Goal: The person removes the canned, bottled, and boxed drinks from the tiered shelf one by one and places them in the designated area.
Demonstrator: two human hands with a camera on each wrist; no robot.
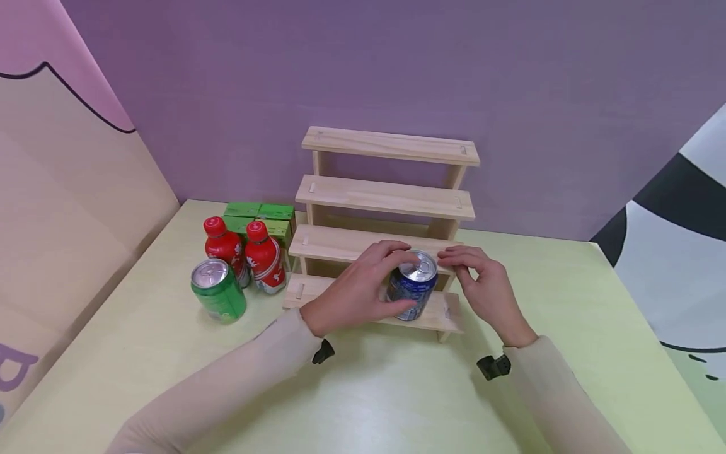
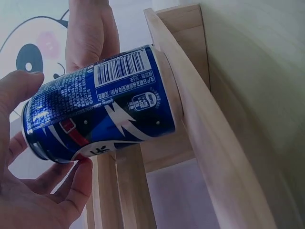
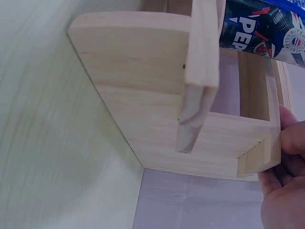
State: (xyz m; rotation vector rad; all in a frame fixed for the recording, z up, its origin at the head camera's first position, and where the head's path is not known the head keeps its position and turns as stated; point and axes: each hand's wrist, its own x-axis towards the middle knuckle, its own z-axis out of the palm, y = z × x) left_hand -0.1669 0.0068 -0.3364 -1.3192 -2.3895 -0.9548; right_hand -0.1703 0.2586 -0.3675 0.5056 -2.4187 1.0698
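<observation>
A blue Pepsi can [image 1: 413, 287] stands upright on the lowest step of a wooden stepped shelf [image 1: 386, 193]. My left hand [image 1: 368, 284] holds this can, thumb on one side and fingers on the other near its top. In the left wrist view the can [image 2: 102, 107] has its base against the step's board. My right hand [image 1: 482, 284] grips the right end of the second step from the bottom. The right wrist view shows that hand [image 3: 288, 176] with its fingers around the end of the board [image 3: 272, 148].
Left of the shelf stand a green can [image 1: 220, 296], two red bottles [image 1: 265, 258] and several green boxes [image 1: 275, 213]. The pale table [image 1: 351, 403] meets a purple wall [image 1: 397, 69] behind the shelf. A beige side panel [image 1: 74, 189] rises on the left.
</observation>
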